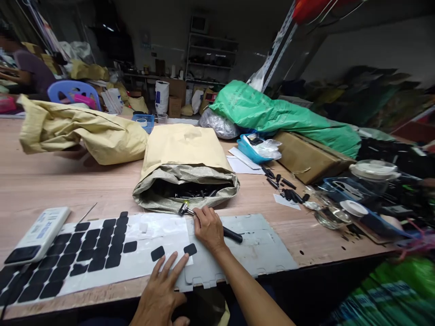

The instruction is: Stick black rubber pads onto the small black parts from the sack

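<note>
My right hand [208, 228] is closed around a small hammer-shaped tool [233, 234]. Its shiny metal head sticks out to the left of the fingers, and its black handle shows at lower right. My left hand [161, 290] lies low at the table's front edge with its fingers spread, holding nothing. Its fingertips reach a white sheet [142, 267] close to two loose black rounded squares, one square [190, 249] by the index fingertip and another [157, 253] just above the fingers. Rows of similar black pieces [98, 251] cover the sheet's left part.
A folded-open sack [186, 149] with dark items inside stands just beyond my hands. Left are a white device [37, 235] and a yellow sack [84, 131]. Black parts [292, 194], a cardboard box [309, 158] and glass jars [333, 217] lie right. Another person [34, 68] sits far left.
</note>
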`<state>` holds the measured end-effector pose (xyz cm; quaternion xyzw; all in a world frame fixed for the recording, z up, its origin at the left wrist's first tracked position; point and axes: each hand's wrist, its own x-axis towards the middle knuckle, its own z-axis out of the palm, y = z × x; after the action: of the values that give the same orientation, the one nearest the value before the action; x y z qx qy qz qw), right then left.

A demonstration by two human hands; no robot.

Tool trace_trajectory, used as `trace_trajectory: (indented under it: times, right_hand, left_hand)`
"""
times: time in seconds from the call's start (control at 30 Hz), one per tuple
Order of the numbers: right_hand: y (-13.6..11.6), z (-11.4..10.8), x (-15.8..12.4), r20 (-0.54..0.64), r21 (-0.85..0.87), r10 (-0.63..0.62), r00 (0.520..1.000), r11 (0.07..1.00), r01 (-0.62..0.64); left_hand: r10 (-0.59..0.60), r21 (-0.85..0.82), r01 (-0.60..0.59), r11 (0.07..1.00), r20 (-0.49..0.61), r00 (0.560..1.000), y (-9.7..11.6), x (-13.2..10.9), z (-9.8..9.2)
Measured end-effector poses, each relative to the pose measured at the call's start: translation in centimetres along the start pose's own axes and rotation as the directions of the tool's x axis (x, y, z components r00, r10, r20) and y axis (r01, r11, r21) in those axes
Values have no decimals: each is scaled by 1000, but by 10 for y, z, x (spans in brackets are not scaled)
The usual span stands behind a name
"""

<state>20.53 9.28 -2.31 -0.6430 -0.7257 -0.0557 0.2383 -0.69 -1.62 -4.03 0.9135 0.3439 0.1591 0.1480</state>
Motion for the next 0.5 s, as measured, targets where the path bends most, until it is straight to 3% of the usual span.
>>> trace_trajectory:
  times: [0.13, 0.27, 0.33, 0.4, 0.5]
  right_hand:
    - [0, 0, 0, 31, -19, 11, 999, 1000, -11]
    - [-2, -1, 0, 47, -46, 15, 999, 999, -13]
    - [-2, -1, 0, 47, -47, 17, 999, 999, -15]
    - [-3, 0, 1, 42, -42, 18, 999, 999, -16]
    - [-3, 0, 1, 37, -30, 18, 999, 999, -17]
  left_hand:
    - [-121, -110, 134, 985, 115, 986, 14, 1, -18]
    - [-175, -263, 200, 944, 116, 978, 15, 7, -33]
    - [-230, -394, 232, 889, 52, 972, 6, 20, -43]
    - [-339, -466, 264, 844, -82, 937, -10, 44, -55]
    - [-498, -399, 367, 841, -304, 812, -40, 97, -72]
